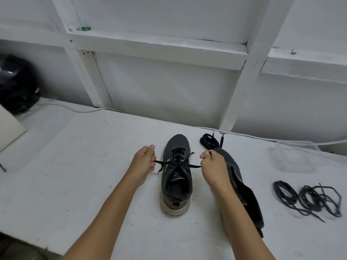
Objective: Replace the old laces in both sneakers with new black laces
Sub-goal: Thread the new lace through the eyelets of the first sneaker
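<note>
The sneaker (177,175) stands upright near the middle of the white bench (75,166), toe pointing away toward the wall and heel toward the person. A black lace (178,164) is threaded through its eyelets, and both ends are drawn out sideways, taut. The left hand (143,162) is curled around the lace end on the left of the shoe; the right hand (213,164) grips the other end on the right. The hands are well apart, one on each side of the shoe.

Just to the right, the second sneaker (242,188) lies partly hidden behind the right hand and forearm, so I can't tell how it is laced. Beyond it, near the wall, lies a bundle of flat black laces (211,141). Further right, a clear plastic tub (294,156) sits on the bench; I can make out nothing inside it. In front of the tub, two loose coils of thin dark laces (308,198) lie side by side, well apart from the shoes.

A white cable (75,109) runs along the back of the bench. At far left a dark helmet (16,83) rests against the wall. A green ring (84,29) sits on a white wall beam above.
</note>
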Demonstrator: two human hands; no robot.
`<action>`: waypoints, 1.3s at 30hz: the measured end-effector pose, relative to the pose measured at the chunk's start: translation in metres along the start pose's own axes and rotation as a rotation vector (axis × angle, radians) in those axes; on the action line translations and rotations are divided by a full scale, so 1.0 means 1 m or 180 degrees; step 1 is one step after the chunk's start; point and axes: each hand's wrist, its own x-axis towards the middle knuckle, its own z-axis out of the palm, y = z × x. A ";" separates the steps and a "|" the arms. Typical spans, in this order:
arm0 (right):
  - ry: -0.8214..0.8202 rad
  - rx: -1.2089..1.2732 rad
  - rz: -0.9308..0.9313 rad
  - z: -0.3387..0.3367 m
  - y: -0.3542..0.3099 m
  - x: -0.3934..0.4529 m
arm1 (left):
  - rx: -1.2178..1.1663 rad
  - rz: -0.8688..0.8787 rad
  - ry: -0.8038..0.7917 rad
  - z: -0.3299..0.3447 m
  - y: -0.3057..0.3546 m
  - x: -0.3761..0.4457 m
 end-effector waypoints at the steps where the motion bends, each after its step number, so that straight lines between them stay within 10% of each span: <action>1: -0.0034 0.0010 0.0001 0.000 -0.001 0.001 | 0.0008 -0.0049 -0.0016 -0.001 -0.001 0.000; 11: -0.0118 -0.0068 0.0074 0.007 0.010 -0.009 | 0.1804 0.0264 0.0454 -0.008 -0.013 -0.032; 19: -0.0297 0.0411 0.0034 0.020 0.034 -0.044 | 0.1470 0.0489 -0.0223 0.012 -0.012 -0.064; 39: -0.0550 0.0543 -0.0277 0.070 0.007 -0.058 | 0.1424 0.0589 0.0119 -0.036 -0.002 -0.056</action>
